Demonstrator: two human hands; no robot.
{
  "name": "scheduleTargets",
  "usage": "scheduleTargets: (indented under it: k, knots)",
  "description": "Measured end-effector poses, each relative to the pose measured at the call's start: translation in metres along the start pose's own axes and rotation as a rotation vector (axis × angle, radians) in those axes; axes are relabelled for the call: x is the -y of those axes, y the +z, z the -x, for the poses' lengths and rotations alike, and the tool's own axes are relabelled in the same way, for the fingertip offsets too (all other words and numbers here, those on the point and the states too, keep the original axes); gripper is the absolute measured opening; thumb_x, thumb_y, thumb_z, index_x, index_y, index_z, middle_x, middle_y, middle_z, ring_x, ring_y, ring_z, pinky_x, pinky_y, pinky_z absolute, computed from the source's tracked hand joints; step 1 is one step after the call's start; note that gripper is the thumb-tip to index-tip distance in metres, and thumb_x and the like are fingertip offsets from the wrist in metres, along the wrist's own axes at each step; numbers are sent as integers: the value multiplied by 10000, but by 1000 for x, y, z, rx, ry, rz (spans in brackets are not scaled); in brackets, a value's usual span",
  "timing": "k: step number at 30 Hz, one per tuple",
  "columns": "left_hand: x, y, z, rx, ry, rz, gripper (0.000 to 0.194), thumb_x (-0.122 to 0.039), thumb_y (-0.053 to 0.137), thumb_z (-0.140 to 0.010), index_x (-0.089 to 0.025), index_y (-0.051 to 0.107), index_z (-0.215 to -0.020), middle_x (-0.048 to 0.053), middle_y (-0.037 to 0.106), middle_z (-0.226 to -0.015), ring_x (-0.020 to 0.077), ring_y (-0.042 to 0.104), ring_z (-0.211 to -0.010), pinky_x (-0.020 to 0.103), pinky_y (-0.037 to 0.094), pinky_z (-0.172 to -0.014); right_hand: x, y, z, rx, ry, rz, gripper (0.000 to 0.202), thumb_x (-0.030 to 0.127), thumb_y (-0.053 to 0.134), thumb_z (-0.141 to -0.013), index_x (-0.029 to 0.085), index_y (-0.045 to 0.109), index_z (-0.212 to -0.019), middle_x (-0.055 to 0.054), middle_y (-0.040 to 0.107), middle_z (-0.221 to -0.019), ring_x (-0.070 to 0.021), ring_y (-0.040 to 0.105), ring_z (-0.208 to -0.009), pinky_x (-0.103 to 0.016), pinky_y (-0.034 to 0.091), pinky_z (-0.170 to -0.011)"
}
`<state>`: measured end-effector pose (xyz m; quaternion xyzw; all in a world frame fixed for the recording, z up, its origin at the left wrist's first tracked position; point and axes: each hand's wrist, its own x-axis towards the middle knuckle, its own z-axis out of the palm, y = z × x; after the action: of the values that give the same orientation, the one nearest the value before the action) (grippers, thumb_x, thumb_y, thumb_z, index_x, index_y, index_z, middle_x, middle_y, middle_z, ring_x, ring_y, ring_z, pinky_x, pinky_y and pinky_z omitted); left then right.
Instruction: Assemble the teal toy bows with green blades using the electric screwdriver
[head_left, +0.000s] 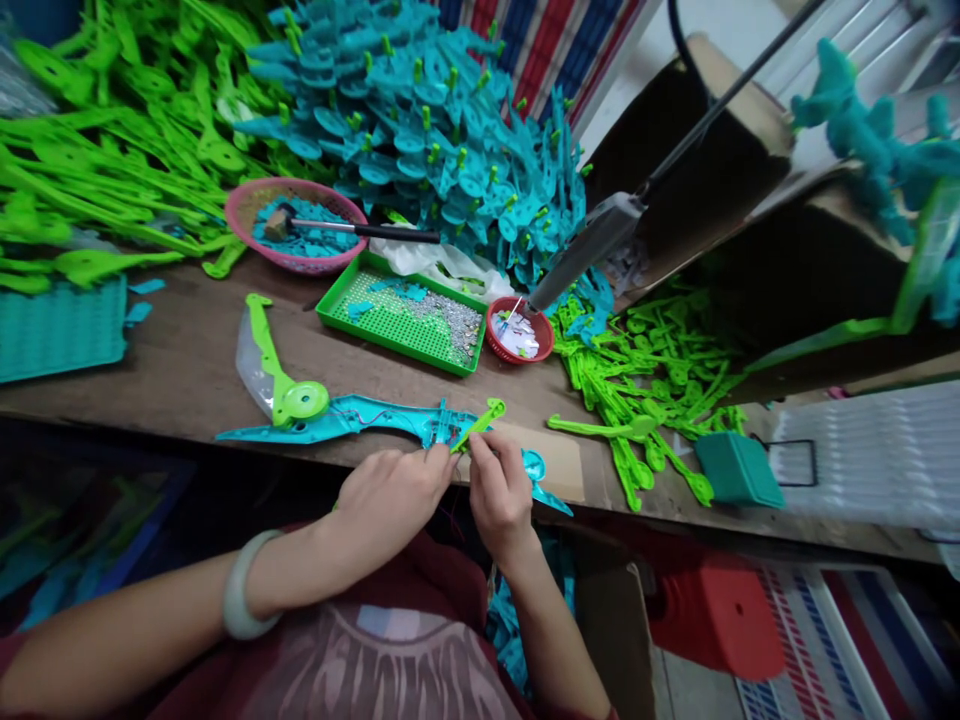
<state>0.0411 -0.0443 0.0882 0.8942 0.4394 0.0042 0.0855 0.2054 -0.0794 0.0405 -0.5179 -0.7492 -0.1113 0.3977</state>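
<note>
A long teal plastic piece [352,415] lies along the front edge of the brown table, with red wire on it. At its left part sits a lime-green piece with a round disc [302,400] and a clear blade-like part. Over the teal piece's middle, a small lime-green part [480,422] is tilted up between both hands. My left hand [394,490] is closed, its fingertips on the lower end of that part. My right hand [501,490] is closed as well, pinching the same part from the right. Thin wires hang below the fingers.
Behind stand a green tray [405,315] of small metal pieces, a red bowl [519,335] and a pink basket [300,215] with a hammer [352,228] across it. Teal parts [450,140] are heaped behind; lime-green parts [652,370] lie right. A grey tool [592,250] hangs above.
</note>
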Motion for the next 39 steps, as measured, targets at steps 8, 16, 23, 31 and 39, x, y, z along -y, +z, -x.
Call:
scheduleTargets:
  k: [8,16,23,31,39]
  knots:
    - [0,-3,1,60,7,78,247,-235,438,-1027,-166,668,-967,106,734,-710,310,756,-674,379,585,-586,2,-3,-2,-3,69,-72,421,30,525,-957,210,617,-1327,-113,662,-1036,-188,676,-957,-326,609,-798]
    - [-1,-9,-2,87,-21,146,343,-306,372,-1058,-156,664,-961,120,742,-720,321,763,-694,398,593,-588,2,-10,-9,-28,320,-289,232,115,596,-954,256,695,-1110,-44,627,-980,-164,651,-889,-343,601,-776]
    - [1,0,3,-15,12,80,215,-160,466,-997,-154,669,-927,80,696,-666,280,738,-635,342,573,-564,11,-6,-10,12,216,-119,273,69,578,-957,234,655,-1161,-58,618,-957,-163,626,-883,-313,578,-768]
    - [1,9,7,-66,37,40,197,-124,478,-979,-158,669,-945,70,686,-673,265,723,-605,315,540,-531,15,-4,-7,61,177,-3,272,86,527,-985,211,648,-1194,-81,626,-945,-170,635,-859,-311,582,-750]
    - [1,10,8,-97,-3,99,237,-239,469,-1020,-164,665,-910,69,661,-602,260,713,-575,288,495,-507,18,-8,-11,29,436,-236,92,149,615,-959,208,674,-997,-41,656,-915,-155,649,-850,-294,560,-737]
